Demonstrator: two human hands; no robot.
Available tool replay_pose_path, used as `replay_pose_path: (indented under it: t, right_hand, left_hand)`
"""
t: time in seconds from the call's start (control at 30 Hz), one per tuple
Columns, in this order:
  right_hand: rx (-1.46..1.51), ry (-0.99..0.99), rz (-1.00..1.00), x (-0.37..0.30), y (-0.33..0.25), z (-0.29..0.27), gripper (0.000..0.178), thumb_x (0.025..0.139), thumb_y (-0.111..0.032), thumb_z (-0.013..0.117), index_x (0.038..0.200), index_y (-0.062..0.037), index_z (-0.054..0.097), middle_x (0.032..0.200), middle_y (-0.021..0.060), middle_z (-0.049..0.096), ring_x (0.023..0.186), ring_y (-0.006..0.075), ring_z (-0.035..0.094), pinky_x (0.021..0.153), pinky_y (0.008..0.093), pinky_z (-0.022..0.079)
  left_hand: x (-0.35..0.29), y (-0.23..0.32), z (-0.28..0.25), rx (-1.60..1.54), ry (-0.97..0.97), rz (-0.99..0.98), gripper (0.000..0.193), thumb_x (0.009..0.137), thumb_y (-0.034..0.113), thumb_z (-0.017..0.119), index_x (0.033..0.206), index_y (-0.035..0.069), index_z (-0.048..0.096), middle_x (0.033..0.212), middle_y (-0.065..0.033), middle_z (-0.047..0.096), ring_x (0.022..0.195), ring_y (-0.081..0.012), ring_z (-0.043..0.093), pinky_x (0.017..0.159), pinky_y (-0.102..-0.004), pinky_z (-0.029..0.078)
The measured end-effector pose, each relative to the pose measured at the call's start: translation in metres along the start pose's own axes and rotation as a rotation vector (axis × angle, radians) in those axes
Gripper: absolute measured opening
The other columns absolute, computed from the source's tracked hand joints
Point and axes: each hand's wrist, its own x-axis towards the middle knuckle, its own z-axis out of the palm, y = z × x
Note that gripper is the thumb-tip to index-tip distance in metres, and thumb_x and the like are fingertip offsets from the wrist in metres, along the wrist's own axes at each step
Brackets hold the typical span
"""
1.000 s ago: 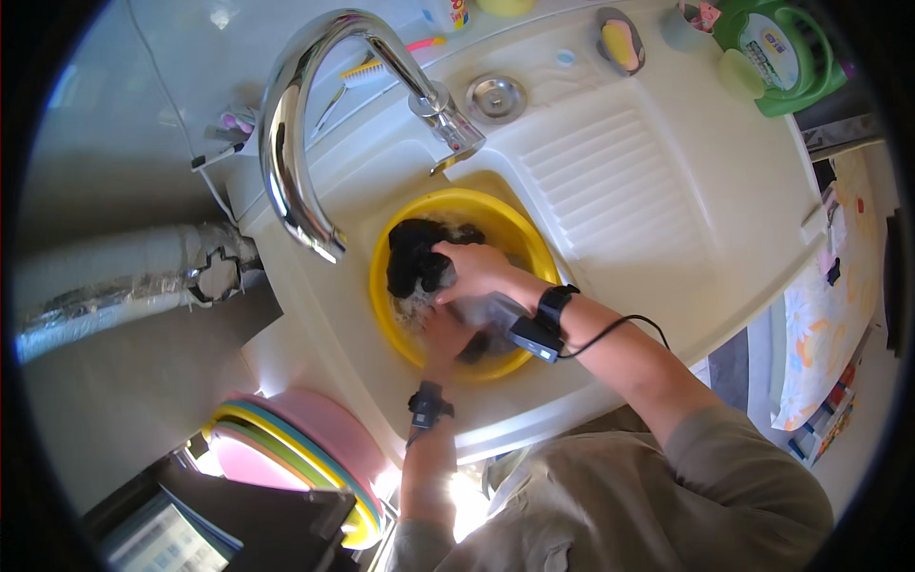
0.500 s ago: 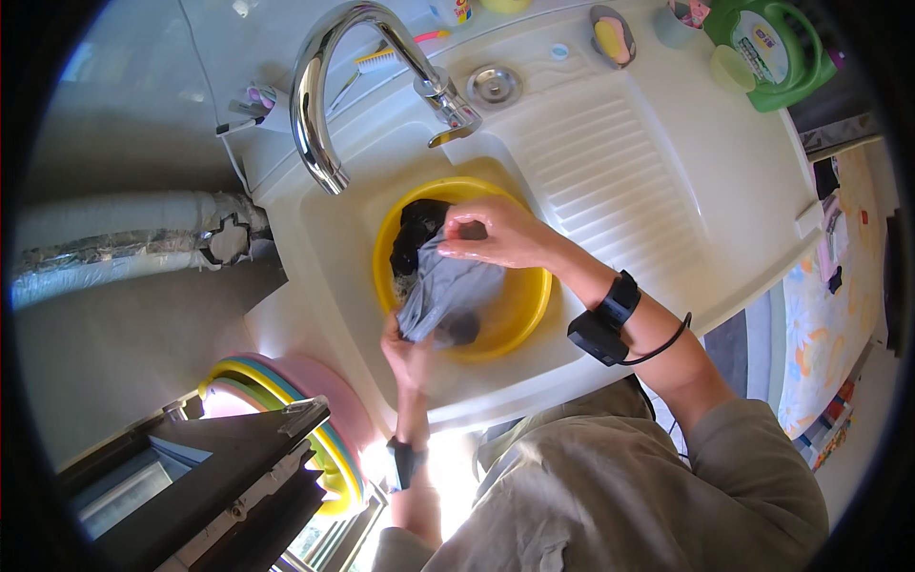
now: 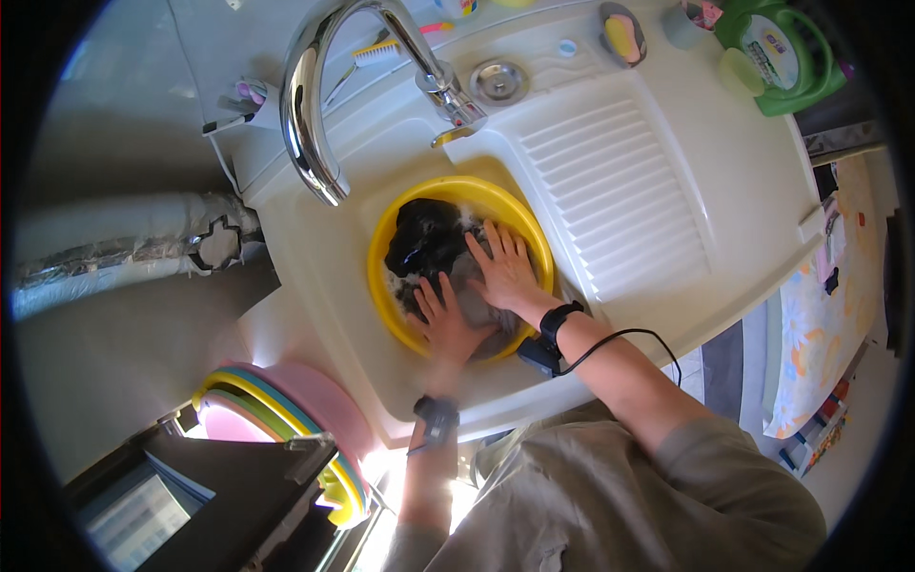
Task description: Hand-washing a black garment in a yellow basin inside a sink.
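Note:
A yellow basin point(image 3: 440, 182) sits in the white sink point(image 3: 335, 276), holding dark and grey wet clothes with some white suds. Bunched black cloth point(image 3: 419, 234) fills its upper left part. Lower right of that lies a grey cloth point(image 3: 471, 303), partly covered by my hands. With fingers spread, my left hand point(image 3: 452, 329) rests flat on the clothes at the basin's near side. My right hand point(image 3: 508, 275) is also spread out, pressed onto the cloth toward the right rim. Neither hand grips anything.
A chrome faucet point(image 3: 310, 143) arches over the sink's left side. To the right is a ribbed washboard surface point(image 3: 615, 191). Along the back stand a brush point(image 3: 377, 54), a soap dish point(image 3: 624, 36) and a green jug point(image 3: 810, 48). Stacked colourful basins point(image 3: 329, 405) lean at lower left.
The grey cloth, earlier held up between both hands, is down in the basin. Both hands have opened and lowered onto the clothes, the right one moving nearer to me.

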Motion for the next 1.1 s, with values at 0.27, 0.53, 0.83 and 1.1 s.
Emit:
replay_pose_path:
  t: [0.27, 0.53, 0.83, 1.1]
  right_hand:
    - [-0.128, 0.13, 0.02, 0.024, 0.011, 0.034, 0.056, 0.085, -0.018, 0.059, 0.141, -0.02, 0.05, 0.138, 0.0218, 0.044, 0.119, 0.0404, 0.05, 0.1, 0.0511, 0.039]
    - [0.107, -0.17, 0.169, 0.06, 0.019, 0.046, 0.05, 0.083, -0.013, 0.061, 0.133, -0.0187, 0.055, 0.116, 0.0225, 0.062, 0.104, 0.037, 0.064, 0.082, 0.0509, 0.051]
    - [0.349, -0.066, -0.121, 0.044, -0.033, -0.057, 0.055, 0.065, -0.022, 0.08, 0.117, -0.0193, 0.06, 0.102, 0.0164, 0.063, 0.086, 0.0383, 0.067, 0.075, 0.0477, 0.055]
    - [0.669, 0.248, -0.072, 0.013, -0.046, -0.077, 0.049, 0.067, -0.008, 0.077, 0.112, -0.0176, 0.058, 0.112, 0.0146, 0.049, 0.103, 0.0375, 0.057, 0.082, 0.0436, 0.052]
  left_hand:
    - [0.027, 0.011, 0.028, -0.046, -0.153, -0.152, 0.128, 0.059, 0.055, 0.083, 0.156, 0.012, 0.011, 0.157, -0.0296, 0.011, 0.143, -0.0532, 0.011, 0.106, -0.0736, 0.017]
    - [0.034, 0.012, 0.049, 0.077, -0.148, -0.151, 0.092, 0.075, 0.051, 0.07, 0.149, 0.009, 0.034, 0.153, -0.0299, 0.028, 0.141, -0.0473, 0.027, 0.107, -0.067, 0.027]
    - [0.034, -0.005, 0.043, 0.118, -0.29, -0.117, 0.072, 0.08, 0.041, 0.068, 0.142, 0.01, 0.046, 0.151, -0.0242, 0.035, 0.138, -0.0504, 0.03, 0.103, -0.0677, 0.032]
    - [0.022, -0.034, 0.001, -0.479, 0.192, -0.178, 0.09, 0.06, 0.046, 0.086, 0.132, 0.008, 0.049, 0.105, -0.022, 0.067, 0.097, -0.0457, 0.063, 0.082, -0.0504, 0.051]
